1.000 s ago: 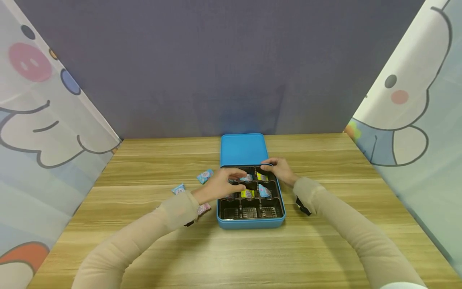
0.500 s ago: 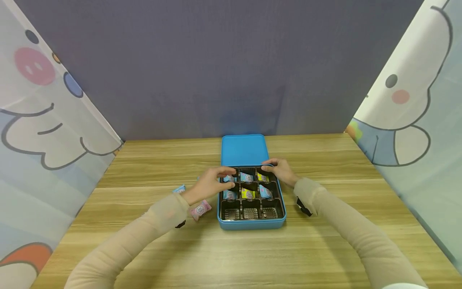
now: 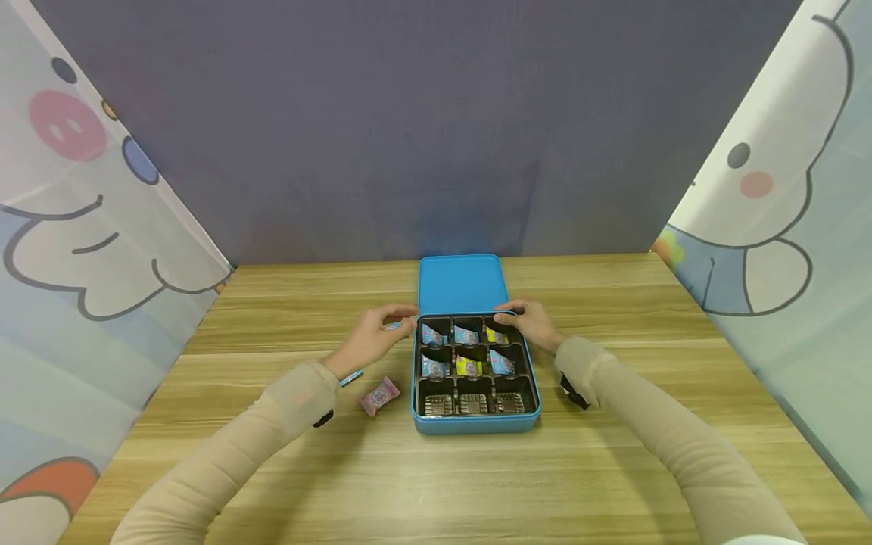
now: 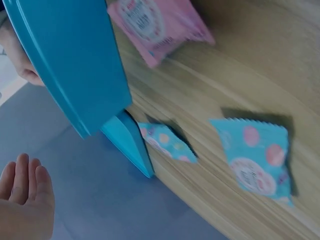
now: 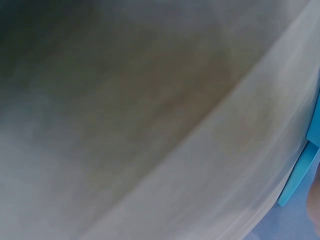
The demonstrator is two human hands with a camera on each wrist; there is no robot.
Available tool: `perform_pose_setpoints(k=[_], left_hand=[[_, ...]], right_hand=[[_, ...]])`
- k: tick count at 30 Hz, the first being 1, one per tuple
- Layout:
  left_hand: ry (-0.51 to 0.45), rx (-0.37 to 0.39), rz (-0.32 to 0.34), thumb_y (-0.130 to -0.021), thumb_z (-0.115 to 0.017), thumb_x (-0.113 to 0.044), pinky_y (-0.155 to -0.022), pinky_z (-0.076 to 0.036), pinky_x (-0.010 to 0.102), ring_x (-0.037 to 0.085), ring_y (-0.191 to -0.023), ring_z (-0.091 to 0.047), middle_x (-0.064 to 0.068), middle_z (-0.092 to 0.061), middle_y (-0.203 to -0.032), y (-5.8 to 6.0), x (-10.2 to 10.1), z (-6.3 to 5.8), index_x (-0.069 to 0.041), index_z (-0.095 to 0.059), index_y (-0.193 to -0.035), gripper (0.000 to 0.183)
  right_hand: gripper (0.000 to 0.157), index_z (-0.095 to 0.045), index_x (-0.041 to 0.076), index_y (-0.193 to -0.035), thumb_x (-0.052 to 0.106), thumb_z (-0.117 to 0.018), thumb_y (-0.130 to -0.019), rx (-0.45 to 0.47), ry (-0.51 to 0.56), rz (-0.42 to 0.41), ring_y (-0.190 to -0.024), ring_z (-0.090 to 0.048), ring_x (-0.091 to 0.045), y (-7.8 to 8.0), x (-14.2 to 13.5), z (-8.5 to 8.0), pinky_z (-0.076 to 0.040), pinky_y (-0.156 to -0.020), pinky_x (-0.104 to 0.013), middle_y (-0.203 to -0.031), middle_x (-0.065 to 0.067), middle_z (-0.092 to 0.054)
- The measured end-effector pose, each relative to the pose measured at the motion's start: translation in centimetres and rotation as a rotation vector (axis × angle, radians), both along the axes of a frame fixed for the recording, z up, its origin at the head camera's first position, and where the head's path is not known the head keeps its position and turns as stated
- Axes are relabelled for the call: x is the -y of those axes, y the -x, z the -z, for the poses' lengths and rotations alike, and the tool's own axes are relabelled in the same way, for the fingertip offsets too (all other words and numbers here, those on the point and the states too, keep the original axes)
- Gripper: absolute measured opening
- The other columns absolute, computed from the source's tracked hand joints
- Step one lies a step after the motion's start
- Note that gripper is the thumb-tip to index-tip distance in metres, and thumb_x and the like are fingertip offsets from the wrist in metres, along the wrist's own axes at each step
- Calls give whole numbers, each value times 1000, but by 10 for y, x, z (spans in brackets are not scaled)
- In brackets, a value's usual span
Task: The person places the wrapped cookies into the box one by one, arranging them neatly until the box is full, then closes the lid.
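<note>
A blue box (image 3: pixel 477 425) stands with its lid (image 3: pixel 462 284) folded back and a black divided tray inside. Wrapped candies, some blue (image 3: pixel 434 366) and some yellow (image 3: pixel 468 366), lie in its back and middle rows; the front row shows bare plastic. My left hand (image 3: pixel 371 337) hovers left of the box with thumb and fingers apart, just over a blue-wrapped candy (image 3: pixel 392 326). In the left wrist view the fingers (image 4: pixel 20 182) are extended with nothing between them. My right hand (image 3: pixel 534 324) holds the box's back right corner, thumb at the inner rim.
On the wooden table (image 3: pixel 579 469), a pink-wrapped candy (image 3: pixel 379 396) lies left of the box. Another blue-wrapped candy (image 3: pixel 350 378) lies beside my left wrist. A dark panel (image 3: pixel 436 129) rises behind the table, with printed cloths (image 3: pixel 756 182) at both sides.
My left hand has moved left, from over the box's compartments to beside the box, uncovering the blue candies in the left column. My right hand stays at the corner.
</note>
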State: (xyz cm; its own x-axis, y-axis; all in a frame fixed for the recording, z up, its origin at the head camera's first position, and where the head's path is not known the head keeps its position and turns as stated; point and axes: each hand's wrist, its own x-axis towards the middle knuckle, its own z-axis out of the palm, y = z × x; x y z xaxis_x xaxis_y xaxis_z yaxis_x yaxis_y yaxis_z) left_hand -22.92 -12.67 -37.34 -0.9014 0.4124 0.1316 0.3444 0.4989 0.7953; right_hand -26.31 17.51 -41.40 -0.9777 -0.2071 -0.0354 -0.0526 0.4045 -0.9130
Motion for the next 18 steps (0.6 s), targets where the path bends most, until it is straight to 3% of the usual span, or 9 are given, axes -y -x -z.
perform_pose_setpoints(k=[8,18], left_hand=[[-9,-13,-57,-92,-55,-23,-96,-46,42,31,-116,-53,8,-60,-122,7,13,3,-7,-58,-121,33],[40,-16,-99,-89,-62,-18,-99,-44,44,33,-117,-51,14,-57,-125,17,26,20,-3,-56,-123,38]], right_hand=[[36,-62,-2,-115,20,-64,-86,-8,-3,12,-122,-44,-35,12,-6,21,-38,-103,-44,-122,-20,-56],[34,-62,-1,-115,19,-64,-87,-7,-7,10,-120,-46,-35,11,-6,20,-40,-101,-43,-123,-19,-55]])
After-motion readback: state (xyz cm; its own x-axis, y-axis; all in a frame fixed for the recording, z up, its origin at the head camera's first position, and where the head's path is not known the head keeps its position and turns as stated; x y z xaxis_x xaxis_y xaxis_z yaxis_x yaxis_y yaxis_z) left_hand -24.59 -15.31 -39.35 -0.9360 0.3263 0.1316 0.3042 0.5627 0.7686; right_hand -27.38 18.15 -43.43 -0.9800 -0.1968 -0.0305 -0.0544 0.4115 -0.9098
